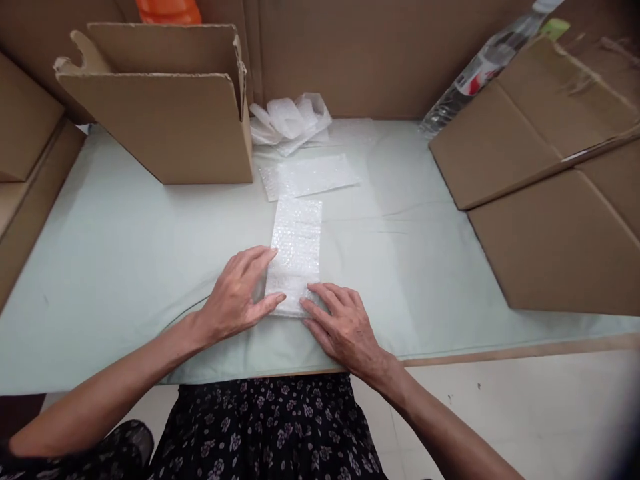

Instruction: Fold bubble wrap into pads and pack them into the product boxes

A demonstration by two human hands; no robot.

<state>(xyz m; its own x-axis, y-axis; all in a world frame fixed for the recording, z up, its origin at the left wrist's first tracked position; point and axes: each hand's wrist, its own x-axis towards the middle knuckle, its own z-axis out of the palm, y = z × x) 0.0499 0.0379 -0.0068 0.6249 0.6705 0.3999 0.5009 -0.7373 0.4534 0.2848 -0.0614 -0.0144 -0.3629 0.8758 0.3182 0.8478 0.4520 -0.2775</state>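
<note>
A strip of clear bubble wrap (299,233) lies lengthwise on the table in front of me, its near end looking doubled over. My left hand (240,290) rests at its left edge, thumb and fingers apart, the thumb lying on the near part. At the lower right corner, my right hand (340,323) touches the wrap with fingertips stretched out. Just beyond the strip's far end lies another flat piece of bubble wrap (320,175). Behind that sits a crumpled heap of bubble wrap (293,123) against the cardboard wall.
An open cardboard box (160,127) stands at the back left, an orange object (169,11) behind it. Cardboard boxes (560,220) fill the right side, with a clear plastic bottle (485,70) leaning behind them. A pale green cloth (125,267) covers the table.
</note>
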